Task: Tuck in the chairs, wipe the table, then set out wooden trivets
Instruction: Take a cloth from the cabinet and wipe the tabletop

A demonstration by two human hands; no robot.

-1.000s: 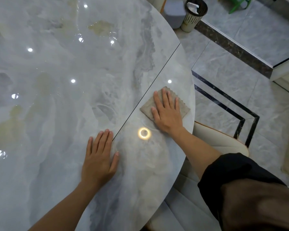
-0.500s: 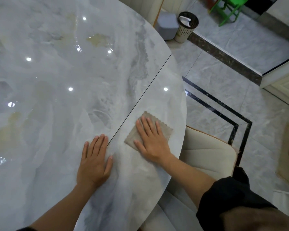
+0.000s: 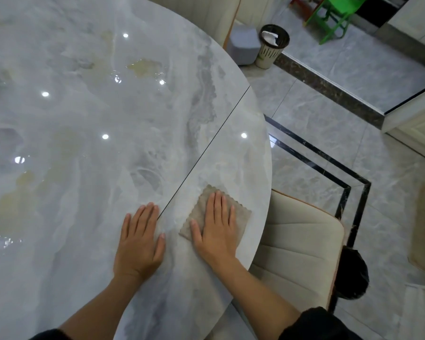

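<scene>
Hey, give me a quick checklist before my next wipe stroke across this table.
1. Pressure: right hand lies flat on the cloth: ok.
2. Brace: left hand flat on the table, off the cloth: ok.
3. Edge: cloth wholly on the table: ok.
4. Beside you: chair fully tucked in: cannot tell.
5. Ahead: yellowish patches, stain or marble pattern: cannot tell.
</scene>
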